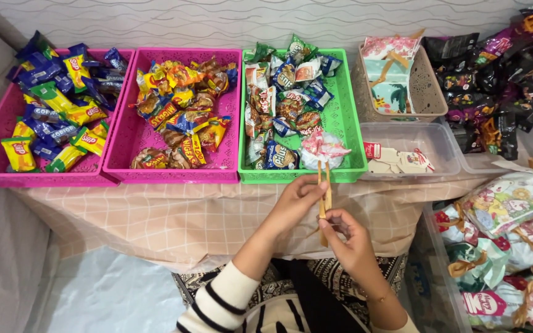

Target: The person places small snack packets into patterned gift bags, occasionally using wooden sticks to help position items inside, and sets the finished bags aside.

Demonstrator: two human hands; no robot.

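My left hand (295,200) and my right hand (348,237) are together in front of the table edge, both gripping a thin gold ribbon strip (324,196) that stands upright between them. The left fingers pinch it near the middle, the right fingers hold its lower end. Just beyond the ribbon's top lies a small white and pink tied pouch (322,148) in the green tray (353,132), among several wrapped snacks (279,92).
Two pink trays (124,157) of wrapped snacks stand at the left. A beige basket (430,92) and a clear tub (439,148) with tags (396,160) are at the right. Dark snack packets (495,86) lie at the far right. A clear bin (433,271) of tied gift bags (507,246) stands beside my right arm.
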